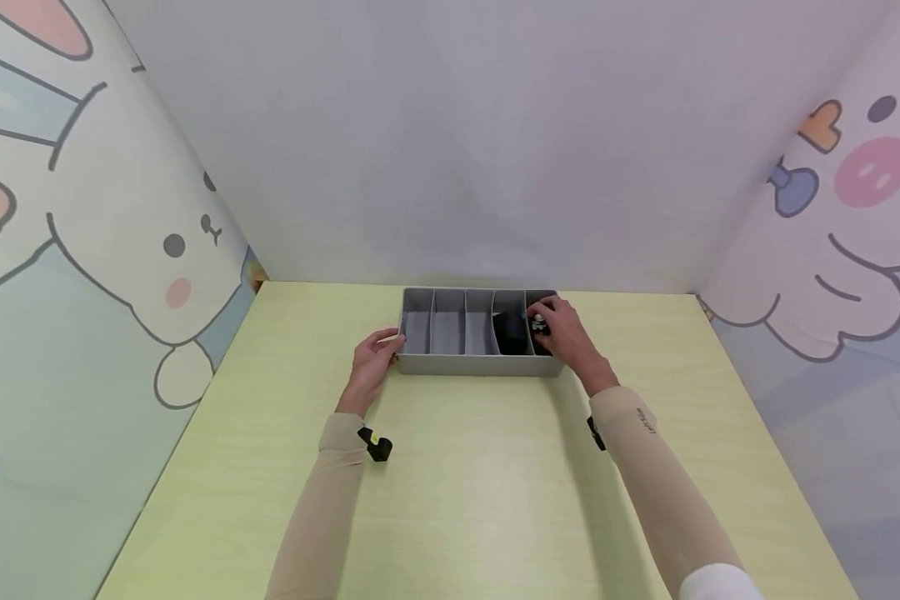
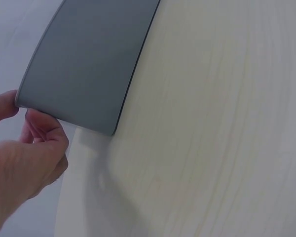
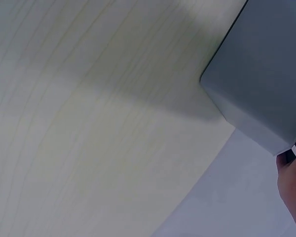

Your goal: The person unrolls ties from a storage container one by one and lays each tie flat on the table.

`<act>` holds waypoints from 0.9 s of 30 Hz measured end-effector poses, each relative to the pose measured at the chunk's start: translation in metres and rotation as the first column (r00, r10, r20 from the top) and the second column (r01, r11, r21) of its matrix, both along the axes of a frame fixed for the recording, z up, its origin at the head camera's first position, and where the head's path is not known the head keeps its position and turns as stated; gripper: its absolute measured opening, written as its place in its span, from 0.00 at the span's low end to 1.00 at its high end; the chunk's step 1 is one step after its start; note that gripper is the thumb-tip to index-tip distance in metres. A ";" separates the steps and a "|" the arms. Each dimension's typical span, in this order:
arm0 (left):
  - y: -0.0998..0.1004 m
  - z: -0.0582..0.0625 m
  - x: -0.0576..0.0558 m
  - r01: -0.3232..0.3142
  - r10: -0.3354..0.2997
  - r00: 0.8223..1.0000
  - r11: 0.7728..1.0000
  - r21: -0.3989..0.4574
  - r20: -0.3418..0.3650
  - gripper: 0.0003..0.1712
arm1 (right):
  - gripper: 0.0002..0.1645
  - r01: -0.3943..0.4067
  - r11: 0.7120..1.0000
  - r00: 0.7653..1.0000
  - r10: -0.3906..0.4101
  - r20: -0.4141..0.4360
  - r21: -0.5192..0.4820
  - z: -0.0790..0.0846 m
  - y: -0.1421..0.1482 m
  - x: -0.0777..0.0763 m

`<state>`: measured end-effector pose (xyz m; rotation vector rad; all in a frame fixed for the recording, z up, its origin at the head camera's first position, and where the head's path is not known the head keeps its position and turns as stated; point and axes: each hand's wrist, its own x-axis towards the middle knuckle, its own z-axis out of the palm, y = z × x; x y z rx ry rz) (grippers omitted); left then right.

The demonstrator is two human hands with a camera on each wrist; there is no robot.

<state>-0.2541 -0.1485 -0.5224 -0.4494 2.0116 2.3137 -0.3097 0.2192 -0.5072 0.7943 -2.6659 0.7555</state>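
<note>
A grey divided storage box sits toward the back of the table, its slots side by side. My left hand is at its left end; in the left wrist view that hand pinches the end wall's rim between thumb and fingers. Over the rightmost slot, my right hand grips a dark bundle with a white print, partly hidden by the fingers. Another dark, soft-looking bundle fills the neighbouring slot, where the divider bows left. In the right wrist view only part of the right hand shows, beside the box's corner.
The three left slots show bare grey floors. Pale wood-grain table stretches in front of the box and to both sides. A white wall rises close behind, and cartoon-printed panels flank the table.
</note>
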 end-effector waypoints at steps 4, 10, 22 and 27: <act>0.000 -0.002 0.000 0.002 -0.002 1.000 1.000 0.006 -0.009 0.22 | 0.21 0.008 1.000 1.000 -0.007 -0.022 0.020 -0.001 0.000 0.000; 0.000 0.000 0.001 0.002 -0.002 1.000 1.000 -0.003 -0.014 0.22 | 0.19 -0.006 1.000 0.999 0.006 -0.044 0.013 -0.002 0.002 0.001; 0.000 0.002 0.002 0.007 -0.007 1.000 1.000 -0.010 0.001 0.21 | 0.24 -0.034 0.999 0.990 0.029 -0.135 -0.036 -0.008 0.004 0.001; 0.000 0.001 0.002 0.013 -0.013 1.000 1.000 -0.010 -0.001 0.21 | 0.19 -0.051 0.998 0.987 0.043 -0.155 -0.043 -0.009 0.005 0.002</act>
